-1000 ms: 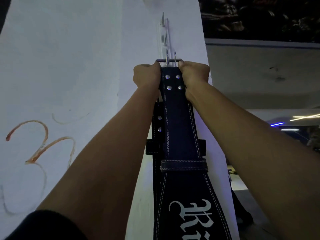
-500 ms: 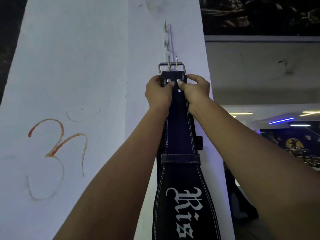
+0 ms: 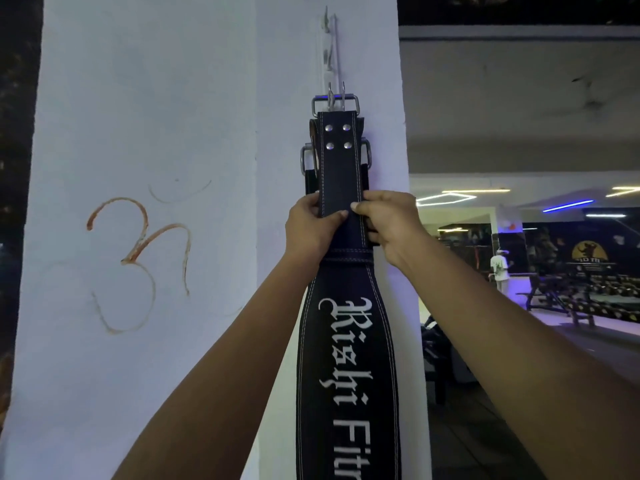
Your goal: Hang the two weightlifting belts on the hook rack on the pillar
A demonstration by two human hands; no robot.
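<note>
A black weightlifting belt (image 3: pixel 341 168) with white stitching and white lettering hangs flat against the white pillar (image 3: pixel 145 133), its steel buckle (image 3: pixel 335 102) caught on the hook rack (image 3: pixel 330 46). A second belt (image 3: pixel 310 161) hangs behind it, mostly hidden, with only its buckle ends and edges showing on either side. My left hand (image 3: pixel 311 226) and my right hand (image 3: pixel 384 223) pinch the front belt's strap from both sides, well below the buckle.
An orange-brown symbol (image 3: pixel 138 258) is painted on the pillar's left face. To the right a dim gym floor opens out, with a dumbbell rack (image 3: pixel 588 292), a person in white (image 3: pixel 500 268) far off, and ceiling light strips.
Both hands have slid down the belt from the buckle end to the strap below the rivets. The buckle now hangs on the hook without my hands at it.
</note>
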